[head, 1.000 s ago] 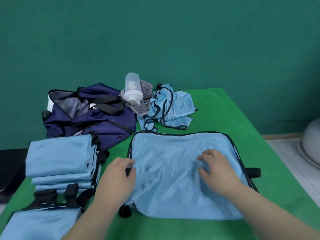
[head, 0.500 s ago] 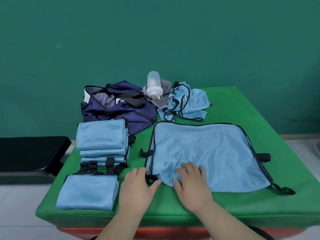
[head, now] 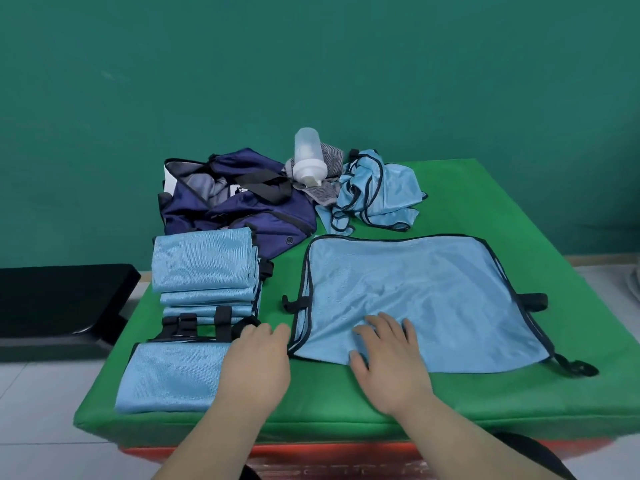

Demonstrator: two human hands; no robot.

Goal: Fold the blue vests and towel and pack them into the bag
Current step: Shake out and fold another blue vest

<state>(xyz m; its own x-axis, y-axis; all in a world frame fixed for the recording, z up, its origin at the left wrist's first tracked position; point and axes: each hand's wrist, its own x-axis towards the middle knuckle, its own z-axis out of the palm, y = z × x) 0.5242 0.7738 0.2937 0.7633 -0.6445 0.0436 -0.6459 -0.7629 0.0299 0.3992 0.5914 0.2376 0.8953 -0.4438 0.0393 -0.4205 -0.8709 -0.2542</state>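
- Right grip (head: 391, 362) lies flat, fingers spread, pressing the near edge of the vest (head: 433, 289); it holds nothing
- Left grip (head: 258, 362) sits at the vest's near left corner, fingers loosely bent; whether it pinches the hem I cannot tell
- The vest lies spread on the bench (head: 346, 403): smooth it outward, tuck the straps in, then fold edge to edge
- Match the width of the stack (head: 204, 265) to its left, so all fits the open bag (head: 242, 213) behind
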